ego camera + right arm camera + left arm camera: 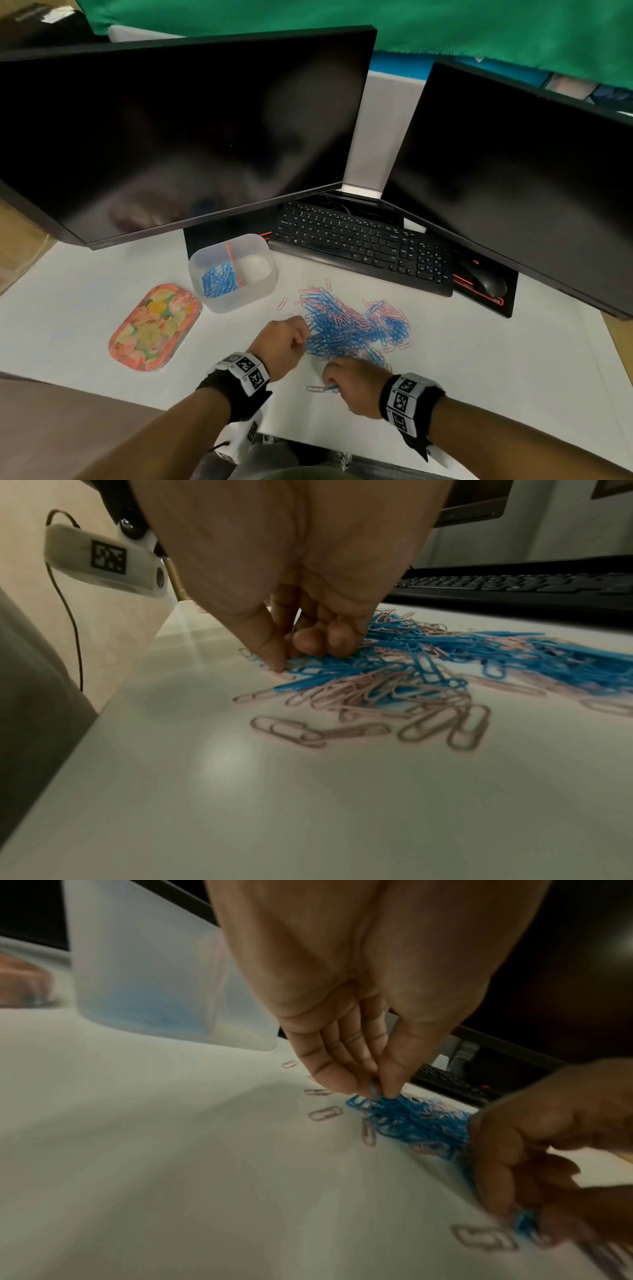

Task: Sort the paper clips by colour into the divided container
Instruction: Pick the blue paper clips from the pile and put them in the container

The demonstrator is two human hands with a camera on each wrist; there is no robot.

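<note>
A tangled pile of blue and pink paper clips (352, 325) lies on the white table (479, 377). The translucent divided container (263, 291) stands to its upper left; blue clips (219, 281) fill its left compartment and the right one looks empty. My left hand (303, 337) is at the pile's left edge and pinches a blue clip (375, 1089) between thumb and fingers. My right hand (334, 383) is at the pile's near edge, fingers curled down onto blue clips (318, 666). A blue clip (524, 1223) shows under its fingers.
A floral oval lid (154, 329) lies left of the container. A black keyboard (359, 246) and mouse (489, 281) sit behind the pile, under two dark monitors (178, 130). Loose pink clips (291, 730) lie scattered round the pile.
</note>
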